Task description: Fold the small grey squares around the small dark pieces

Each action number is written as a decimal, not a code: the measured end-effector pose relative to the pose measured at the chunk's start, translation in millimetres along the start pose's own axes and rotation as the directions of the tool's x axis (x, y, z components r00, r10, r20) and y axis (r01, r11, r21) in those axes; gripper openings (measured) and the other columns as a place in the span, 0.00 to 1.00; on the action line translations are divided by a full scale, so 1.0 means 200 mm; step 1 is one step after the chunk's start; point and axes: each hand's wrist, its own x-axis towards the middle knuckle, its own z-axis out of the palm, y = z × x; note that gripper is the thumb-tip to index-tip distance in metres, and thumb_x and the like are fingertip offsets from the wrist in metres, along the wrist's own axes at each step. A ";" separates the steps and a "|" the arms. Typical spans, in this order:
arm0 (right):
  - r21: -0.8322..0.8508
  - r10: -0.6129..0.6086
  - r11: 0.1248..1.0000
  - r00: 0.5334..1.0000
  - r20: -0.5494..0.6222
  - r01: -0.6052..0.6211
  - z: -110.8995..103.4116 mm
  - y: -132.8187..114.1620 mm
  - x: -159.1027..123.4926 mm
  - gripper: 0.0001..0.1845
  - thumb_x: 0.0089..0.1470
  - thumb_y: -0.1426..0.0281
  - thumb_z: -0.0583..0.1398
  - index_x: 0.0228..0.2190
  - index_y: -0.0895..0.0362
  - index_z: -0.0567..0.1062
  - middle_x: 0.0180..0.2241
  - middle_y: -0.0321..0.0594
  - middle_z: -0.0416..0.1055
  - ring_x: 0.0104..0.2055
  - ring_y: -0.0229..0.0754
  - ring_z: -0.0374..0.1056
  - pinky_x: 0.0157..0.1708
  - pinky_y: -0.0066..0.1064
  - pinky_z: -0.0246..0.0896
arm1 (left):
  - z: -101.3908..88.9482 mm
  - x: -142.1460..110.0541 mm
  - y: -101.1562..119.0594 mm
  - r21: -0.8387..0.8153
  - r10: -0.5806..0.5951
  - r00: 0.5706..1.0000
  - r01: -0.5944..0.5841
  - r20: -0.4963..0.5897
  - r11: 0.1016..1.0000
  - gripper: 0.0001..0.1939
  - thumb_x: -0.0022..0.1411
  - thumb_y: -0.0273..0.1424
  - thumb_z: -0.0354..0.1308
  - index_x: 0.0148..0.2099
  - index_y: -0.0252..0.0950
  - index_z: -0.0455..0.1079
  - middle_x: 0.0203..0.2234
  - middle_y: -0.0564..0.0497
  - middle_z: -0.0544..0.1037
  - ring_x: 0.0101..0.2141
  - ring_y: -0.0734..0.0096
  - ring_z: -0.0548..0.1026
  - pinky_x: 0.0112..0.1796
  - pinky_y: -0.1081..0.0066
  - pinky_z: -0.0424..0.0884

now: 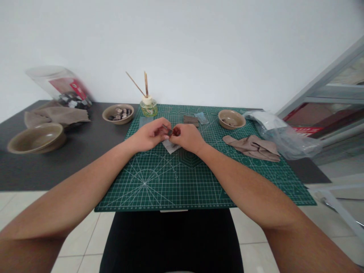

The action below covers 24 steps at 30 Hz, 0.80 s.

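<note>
My left hand point(155, 133) and my right hand point(189, 137) meet over the green cutting mat point(159, 189), fingers closed in a pinch. Between their fingertips is a small dark piece point(170, 132), too small to make out fully; both hands seem to grip it. Under them lies a pale grey sheet point(171, 148), partly covered by the right hand. Just beyond the hands are a brown flat pad point(190, 121), a light blue sheet point(201, 118) and a blue-grey sheet point(146, 120), part hidden behind the left hand.
A bowl point(118, 114) of dark and pale pieces stands left; another bowl point(231, 120) with few pieces stands right. A large bowl point(36, 140), a cloth point(57, 115) and a clear jar point(61, 85) are far left. Also present: a reed diffuser point(148, 106), brown cloth point(253, 147), plastic bag point(281, 132).
</note>
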 end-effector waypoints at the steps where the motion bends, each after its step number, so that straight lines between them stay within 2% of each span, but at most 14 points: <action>1: 0.005 0.004 1.000 1.000 -0.003 -0.004 0.00 0.00 0.00 0.11 0.54 0.61 0.65 0.30 0.56 0.81 0.30 0.42 0.79 0.33 0.44 0.73 0.35 0.32 0.59 | 0.00 0.00 0.00 -0.011 -0.006 1.000 0.006 -0.001 1.000 0.13 0.59 0.32 0.62 0.45 0.39 0.66 0.33 0.52 0.75 0.34 0.68 0.76 0.38 0.66 0.74; 8: 0.062 0.049 0.997 0.998 -0.030 -0.047 0.01 0.01 0.01 0.09 0.54 0.63 0.64 0.31 0.56 0.79 0.30 0.40 0.79 0.34 0.43 0.72 0.35 0.32 0.59 | 0.00 0.00 0.01 0.006 -0.049 0.999 0.049 -0.021 0.999 0.12 0.58 0.32 0.62 0.45 0.38 0.66 0.32 0.53 0.73 0.32 0.70 0.74 0.36 0.67 0.72; 12: 0.135 0.050 0.990 0.993 -0.107 -0.036 0.01 0.02 0.01 0.06 0.53 0.67 0.66 0.32 0.56 0.78 0.34 0.40 0.79 0.37 0.42 0.72 0.39 0.32 0.61 | 0.00 0.01 0.00 0.006 -0.066 0.997 0.067 -0.048 0.998 0.13 0.58 0.32 0.61 0.45 0.39 0.65 0.29 0.55 0.72 0.31 0.70 0.73 0.36 0.68 0.71; 15: 0.200 0.052 0.980 0.986 -0.157 -0.020 0.00 0.03 0.02 0.04 0.55 0.69 0.65 0.32 0.57 0.78 0.34 0.38 0.80 0.37 0.41 0.73 0.40 0.32 0.61 | 0.00 0.02 -0.01 0.010 -0.060 0.995 0.061 -0.085 0.998 0.12 0.58 0.31 0.61 0.44 0.39 0.65 0.29 0.55 0.71 0.30 0.72 0.71 0.35 0.68 0.70; 20: 0.314 0.049 0.950 0.983 -0.178 0.009 -0.02 0.04 0.02 0.19 0.68 0.63 0.56 0.28 0.56 0.79 0.31 0.39 0.80 0.37 0.41 0.75 0.42 0.33 0.64 | 0.00 0.03 -0.01 0.073 -0.085 0.990 0.094 -0.108 0.993 0.11 0.58 0.31 0.61 0.43 0.39 0.65 0.29 0.56 0.70 0.29 0.74 0.68 0.32 0.70 0.67; 22: 0.385 0.014 0.922 0.986 -0.167 0.052 -0.01 0.03 0.02 0.17 0.66 0.61 0.58 0.31 0.56 0.80 0.34 0.40 0.81 0.39 0.41 0.76 0.44 0.33 0.65 | 0.00 0.03 -0.01 0.092 -0.086 0.989 0.097 -0.116 0.991 0.11 0.58 0.32 0.61 0.43 0.39 0.65 0.28 0.56 0.69 0.28 0.73 0.68 0.32 0.70 0.67; 24: 0.503 -0.025 0.860 0.991 -0.131 0.088 0.01 0.04 0.02 0.13 0.61 0.59 0.64 0.37 0.55 0.81 0.39 0.40 0.82 0.43 0.42 0.77 0.47 0.33 0.68 | 0.00 0.03 0.00 0.106 -0.080 0.990 0.093 -0.120 0.990 0.10 0.59 0.33 0.61 0.42 0.39 0.66 0.27 0.56 0.69 0.29 0.73 0.68 0.32 0.71 0.66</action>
